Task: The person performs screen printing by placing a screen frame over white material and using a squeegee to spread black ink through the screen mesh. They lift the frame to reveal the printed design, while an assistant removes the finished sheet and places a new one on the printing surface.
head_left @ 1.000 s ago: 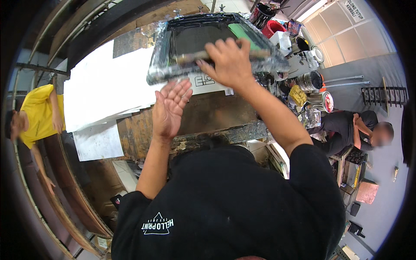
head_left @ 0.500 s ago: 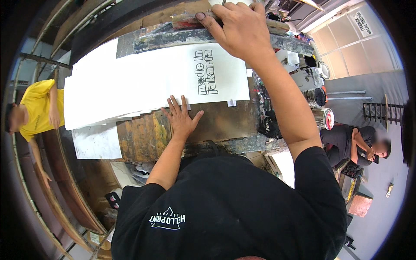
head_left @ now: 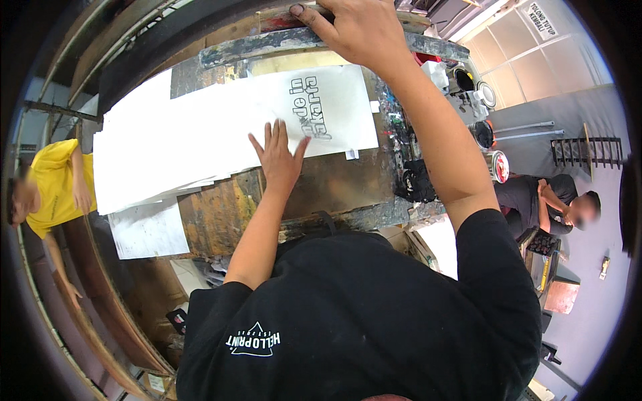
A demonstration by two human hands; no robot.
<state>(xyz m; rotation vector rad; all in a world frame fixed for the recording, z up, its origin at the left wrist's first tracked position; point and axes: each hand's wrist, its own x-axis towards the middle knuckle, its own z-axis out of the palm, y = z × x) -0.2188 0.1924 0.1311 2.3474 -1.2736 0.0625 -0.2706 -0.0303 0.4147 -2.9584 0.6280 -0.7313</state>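
A white sheet with black outlined lettering (head_left: 304,100) lies on the stained work table (head_left: 221,207). My left hand (head_left: 279,160) is over the sheet's near edge, fingers spread, fingertips beside the lettering; whether it presses on the paper I cannot tell. Beyond the sheet, my right hand (head_left: 364,33) is closed on a worn wooden frame (head_left: 281,23); the upper picture edge cuts off some of its fingers. Along the frame's near side runs a dark, paint-crusted bar (head_left: 267,45). More white sheets (head_left: 167,134) overlap to the left of the print.
A loose white sheet (head_left: 148,230) hangs past the table's near left edge. Cans (head_left: 496,167) and a black cloth (head_left: 416,182) are at the right. A person in yellow (head_left: 63,177) stands left beside wooden racks; another person in dark clothes (head_left: 525,200) sits right.
My left hand has moved farther onto the printed sheet. The right hand and frame sit higher in the picture, and a pale strip now shows between the dark bar and the sheet.
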